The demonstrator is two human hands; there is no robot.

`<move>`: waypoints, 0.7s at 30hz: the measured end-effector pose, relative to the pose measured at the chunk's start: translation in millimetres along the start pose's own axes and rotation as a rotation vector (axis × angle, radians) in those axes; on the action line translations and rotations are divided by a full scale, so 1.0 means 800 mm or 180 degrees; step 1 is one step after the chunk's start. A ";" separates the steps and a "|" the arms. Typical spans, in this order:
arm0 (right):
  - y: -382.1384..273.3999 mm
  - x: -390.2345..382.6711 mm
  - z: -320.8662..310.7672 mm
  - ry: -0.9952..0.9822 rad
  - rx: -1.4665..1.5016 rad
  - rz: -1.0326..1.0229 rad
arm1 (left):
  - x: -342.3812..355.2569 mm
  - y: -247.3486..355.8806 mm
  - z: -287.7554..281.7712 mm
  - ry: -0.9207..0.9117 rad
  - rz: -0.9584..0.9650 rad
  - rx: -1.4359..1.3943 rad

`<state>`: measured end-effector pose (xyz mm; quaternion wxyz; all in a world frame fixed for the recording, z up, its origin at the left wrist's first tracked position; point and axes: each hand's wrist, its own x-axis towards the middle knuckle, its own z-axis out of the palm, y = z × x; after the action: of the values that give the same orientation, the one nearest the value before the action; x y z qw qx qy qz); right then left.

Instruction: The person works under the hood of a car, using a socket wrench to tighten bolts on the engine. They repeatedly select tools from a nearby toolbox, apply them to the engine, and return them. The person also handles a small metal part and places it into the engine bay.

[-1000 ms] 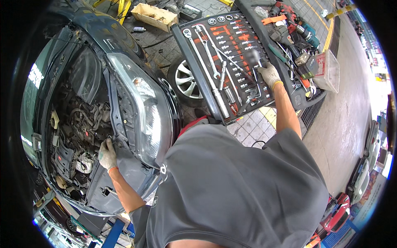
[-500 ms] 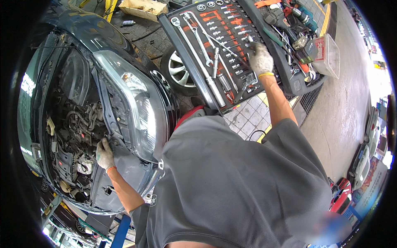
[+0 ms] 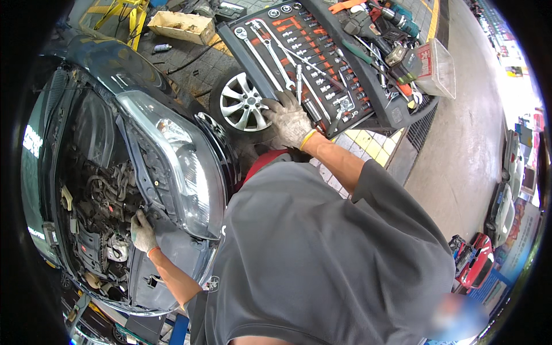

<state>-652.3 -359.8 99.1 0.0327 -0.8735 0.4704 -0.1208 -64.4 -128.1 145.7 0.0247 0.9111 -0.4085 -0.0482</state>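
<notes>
My left hand (image 3: 142,233), in a grey glove, rests on the edge of the car's open engine bay (image 3: 98,201), just below the headlight (image 3: 184,167). In the same kind of glove, my right hand (image 3: 289,119) reaches out to the near edge of the open black tool tray (image 3: 253,63). Its fingers are spread over the lower ends of the wrenches and sockets (image 3: 299,57). I cannot make out a tool inside either hand. My grey shirt fills the lower middle of the view.
A car wheel (image 3: 241,105) shows between the headlight and the tray. A power drill and loose tools (image 3: 391,34) lie on the cart's far side beside a clear plastic box (image 3: 437,66). A yellow stand (image 3: 118,11) and a flat box (image 3: 181,26) sit on the floor.
My right hand has drawn back from the far right part of the tool tray to its near left edge. The left hand stays on the engine bay edge.
</notes>
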 end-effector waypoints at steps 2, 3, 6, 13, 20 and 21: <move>0.022 0.002 0.003 -0.0027 -0.0046 0.0038 | -0.001 -0.009 0.002 -0.0024 -0.0047 0.0097; 0.032 -0.004 -0.007 -0.0128 -0.0111 0.0027 | -0.001 -0.006 0.005 -0.0033 -0.0066 0.0141; 0.066 -0.015 -0.010 -0.0113 -0.0174 0.0206 | 0.003 -0.009 0.008 0.0147 0.0001 0.0128; 0.127 -0.024 -0.013 -0.0069 -0.0896 0.0691 | 0.006 -0.015 0.012 0.0049 -0.0030 0.0132; 0.108 -0.051 0.029 -0.0706 0.0147 0.2005 | 0.003 -0.001 0.004 0.0000 -0.0056 0.0110; 0.112 -0.052 0.035 -0.0869 0.0182 0.2371 | 0.003 -0.006 0.004 -0.0014 -0.0049 0.0107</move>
<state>-740.2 -376.7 49.1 0.1608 -0.6499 0.7428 0.0035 -59.9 -126.9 142.0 0.0082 0.9145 -0.4023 -0.0436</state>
